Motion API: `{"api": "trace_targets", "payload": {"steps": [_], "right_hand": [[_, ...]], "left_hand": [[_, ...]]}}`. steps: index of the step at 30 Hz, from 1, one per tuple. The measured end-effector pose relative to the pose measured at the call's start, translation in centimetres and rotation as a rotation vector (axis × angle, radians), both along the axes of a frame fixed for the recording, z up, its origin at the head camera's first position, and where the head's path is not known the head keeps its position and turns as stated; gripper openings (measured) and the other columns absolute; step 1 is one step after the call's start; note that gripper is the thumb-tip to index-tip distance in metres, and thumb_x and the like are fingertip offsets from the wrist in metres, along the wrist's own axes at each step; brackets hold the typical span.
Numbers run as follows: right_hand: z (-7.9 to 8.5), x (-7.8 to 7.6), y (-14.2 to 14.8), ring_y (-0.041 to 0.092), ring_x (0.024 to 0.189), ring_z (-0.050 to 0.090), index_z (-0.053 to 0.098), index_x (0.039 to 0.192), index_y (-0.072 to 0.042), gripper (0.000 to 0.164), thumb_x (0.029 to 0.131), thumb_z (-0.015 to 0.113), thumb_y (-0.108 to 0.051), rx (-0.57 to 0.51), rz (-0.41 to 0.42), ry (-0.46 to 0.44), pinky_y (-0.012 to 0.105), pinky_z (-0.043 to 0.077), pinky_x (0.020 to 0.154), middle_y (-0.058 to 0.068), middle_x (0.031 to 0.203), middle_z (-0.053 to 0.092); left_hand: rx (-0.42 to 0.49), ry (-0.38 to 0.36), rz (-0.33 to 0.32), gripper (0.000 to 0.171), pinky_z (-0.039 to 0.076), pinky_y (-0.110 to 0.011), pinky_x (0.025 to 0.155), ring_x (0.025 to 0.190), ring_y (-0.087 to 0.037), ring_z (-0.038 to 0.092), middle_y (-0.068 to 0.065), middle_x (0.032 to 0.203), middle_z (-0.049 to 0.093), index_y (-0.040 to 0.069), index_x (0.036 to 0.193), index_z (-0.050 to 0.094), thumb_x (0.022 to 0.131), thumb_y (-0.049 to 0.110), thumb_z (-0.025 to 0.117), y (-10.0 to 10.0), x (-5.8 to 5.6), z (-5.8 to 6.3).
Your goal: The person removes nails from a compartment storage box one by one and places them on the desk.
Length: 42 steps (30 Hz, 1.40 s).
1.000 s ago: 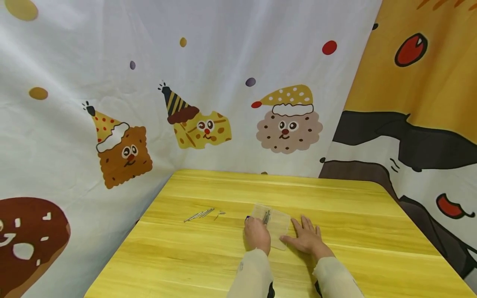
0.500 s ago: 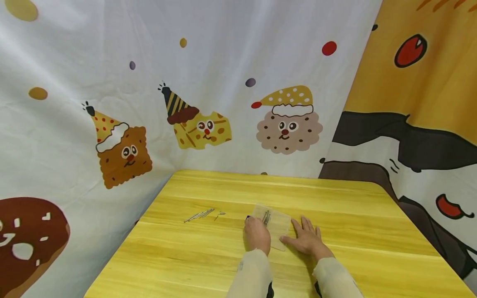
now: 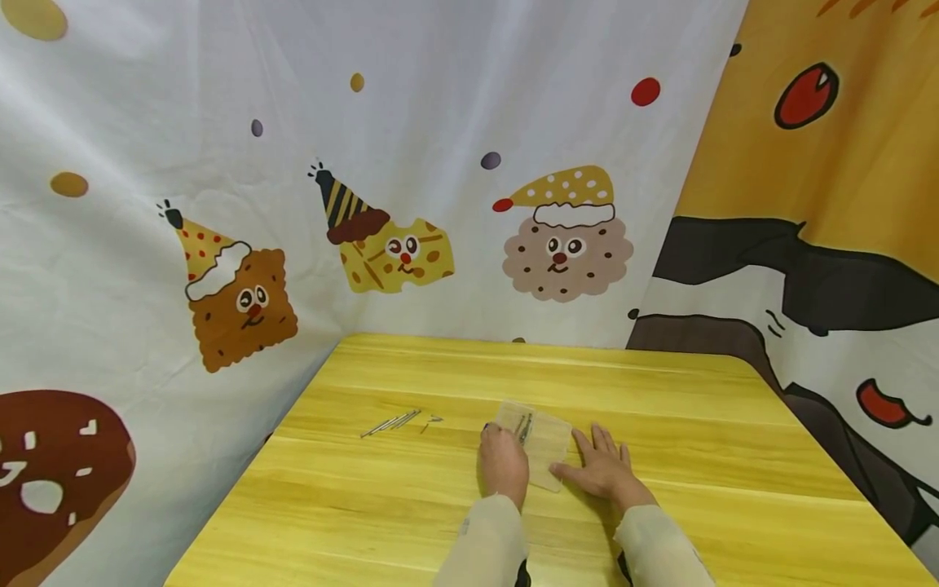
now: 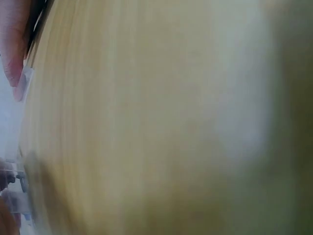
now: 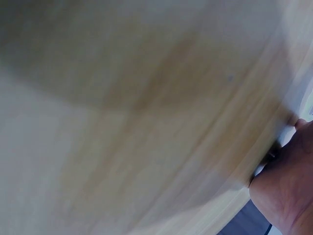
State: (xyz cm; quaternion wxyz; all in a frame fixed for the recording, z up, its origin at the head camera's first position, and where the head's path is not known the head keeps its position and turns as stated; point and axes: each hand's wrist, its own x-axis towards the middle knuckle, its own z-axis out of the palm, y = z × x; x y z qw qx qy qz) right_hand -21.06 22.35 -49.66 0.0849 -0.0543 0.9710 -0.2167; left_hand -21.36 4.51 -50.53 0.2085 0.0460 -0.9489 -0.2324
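A clear plastic box (image 3: 509, 413) lies opened out flat on the table, with several thin metal nails or screws (image 3: 523, 428) in its left part. My left hand (image 3: 504, 461) has its fingers curled at the box's left side and seems to grip that edge; the fingertips are hidden in the head view. A small dark blue bit shows by its knuckles. My right hand (image 3: 601, 466) lies on the table with fingers spread, its thumb touching the right edge of the clear lid (image 3: 548, 452). In the left wrist view, a finger (image 4: 12, 54) meets the plastic edge.
Left of the box, several long nails (image 3: 391, 423) lie roughly side by side on the wood-grain table (image 3: 330, 489). A few smaller metal pieces (image 3: 434, 419) are just right of them. A printed cartoon curtain (image 3: 440, 147) hangs behind the table.
My left hand and forearm have shifted slightly left, and less of the blue bit shows. The right hand and the box stay in place.
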Motion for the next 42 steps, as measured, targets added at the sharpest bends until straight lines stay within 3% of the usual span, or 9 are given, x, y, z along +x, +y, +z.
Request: {"api": "trace_targets", "payload": {"steps": [4, 12, 15, 19, 24, 31, 37, 42], "right_hand": [[0.2, 0.1, 0.0, 0.053, 0.144, 0.005, 0.029, 0.154, 0.0, 0.095, 0.089, 0.057, -0.065, 0.007, -0.002, 0.005, 0.071, 0.0, 0.109, 0.036, 0.157, 0.007], [0.2, 0.0, -0.1, 0.053, 0.144, 0.005, 0.03, 0.154, -0.001, 0.095, 0.089, 0.057, -0.066, 0.004, 0.0, 0.009, 0.071, -0.001, 0.109, 0.035, 0.157, 0.007], [0.0, -0.1, 0.1, 0.053, 0.144, 0.004, 0.029, 0.154, -0.002, 0.096, 0.089, 0.057, -0.066, -0.004, -0.006, 0.008, 0.071, -0.002, 0.109, 0.035, 0.158, 0.007], [0.0, 0.1, 0.3, 0.053, 0.145, 0.002, 0.028, 0.154, -0.001, 0.096, 0.089, 0.058, -0.065, -0.029, -0.003, 0.004, 0.07, -0.004, 0.109, 0.035, 0.158, 0.005], [-0.1, 0.3, 0.4, 0.052, 0.145, 0.002, 0.027, 0.155, -0.002, 0.094, 0.09, 0.057, -0.063, -0.028, 0.008, 0.012, 0.07, -0.004, 0.11, 0.034, 0.158, 0.004], [-0.3, 0.4, 0.0, 0.053, 0.144, 0.002, 0.029, 0.154, -0.001, 0.096, 0.089, 0.058, -0.065, -0.078, 0.029, 0.038, 0.07, -0.007, 0.109, 0.036, 0.157, 0.005], [-0.8, -0.1, 0.3, 0.05, 0.146, 0.0, 0.026, 0.156, -0.003, 0.1, 0.087, 0.054, -0.071, -0.052, 0.015, 0.023, 0.068, -0.008, 0.11, 0.032, 0.159, 0.003], [-1.9, -0.8, 0.9, 0.05, 0.146, 0.0, 0.028, 0.155, -0.005, 0.101, 0.086, 0.055, -0.072, -0.049, 0.005, 0.041, 0.069, -0.007, 0.11, 0.031, 0.16, 0.003]], "left_hand": [[0.082, 0.054, -0.006, 0.011, 0.055, -0.035, 0.076, 0.089, -0.025, 0.061, -0.012, 0.099, 0.063, -0.002, 0.079, 0.072, 0.087, 0.006, 0.073, 0.1, -0.1, -0.2], [0.409, 0.199, -0.049, 0.011, 0.053, -0.037, 0.076, 0.092, -0.026, 0.056, -0.008, 0.098, 0.06, 0.003, 0.077, 0.072, 0.088, 0.003, 0.072, -0.1, -0.8, -0.1], [0.487, 0.235, -0.098, 0.009, 0.052, -0.041, 0.078, 0.092, -0.028, 0.057, -0.009, 0.096, 0.06, 0.002, 0.078, 0.072, 0.087, 0.001, 0.072, -0.8, -1.1, 0.8], [0.545, 0.221, -0.162, 0.006, 0.051, -0.045, 0.08, 0.093, -0.03, 0.058, -0.011, 0.098, 0.06, 0.0, 0.083, 0.072, 0.089, 0.002, 0.071, -2.7, -1.6, 2.3], [0.549, 0.172, -0.208, 0.008, 0.049, -0.046, 0.08, 0.093, -0.029, 0.057, -0.013, 0.102, 0.059, 0.0, 0.09, 0.071, 0.093, 0.007, 0.068, -6.6, -3.0, 3.3], [0.475, 0.058, -0.203, 0.014, 0.048, -0.049, 0.088, 0.104, -0.034, 0.056, -0.017, 0.114, 0.058, -0.001, 0.098, 0.071, 0.097, 0.012, 0.064, -14.5, -5.0, 3.7], [0.361, -0.012, -0.219, 0.02, 0.046, -0.054, 0.093, 0.111, -0.042, 0.055, -0.025, 0.122, 0.057, -0.006, 0.104, 0.069, 0.098, 0.012, 0.063, -21.3, -5.6, 3.9], [0.265, -0.113, -0.237, 0.022, 0.046, -0.057, 0.09, 0.109, -0.043, 0.056, -0.026, 0.117, 0.06, -0.006, 0.106, 0.07, 0.098, 0.013, 0.062, -26.7, -4.9, 3.0]]}}
